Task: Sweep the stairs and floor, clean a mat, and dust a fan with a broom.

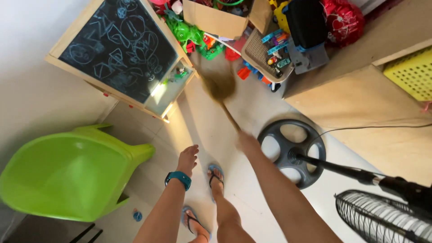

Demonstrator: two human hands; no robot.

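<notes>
My right hand [246,142] grips the handle of a straw broom [219,87]. The broom's bristle head is blurred and rests on the pale tiled floor, close to the foot of a chalkboard easel [118,47]. My left hand [187,158] hangs free with its fingers loosely apart and holds nothing; a teal watch [178,178] sits on that wrist. Both my feet in blue flip-flops [216,174] stand on the floor below the hands.
A lime green plastic chair [67,173] stands at the left. A standing fan's round base [291,153] and cage [382,218] are at the right. Toys, a cardboard box [216,20] and a wooden cabinet [369,103] with a yellow basket [411,74] crowd the far side.
</notes>
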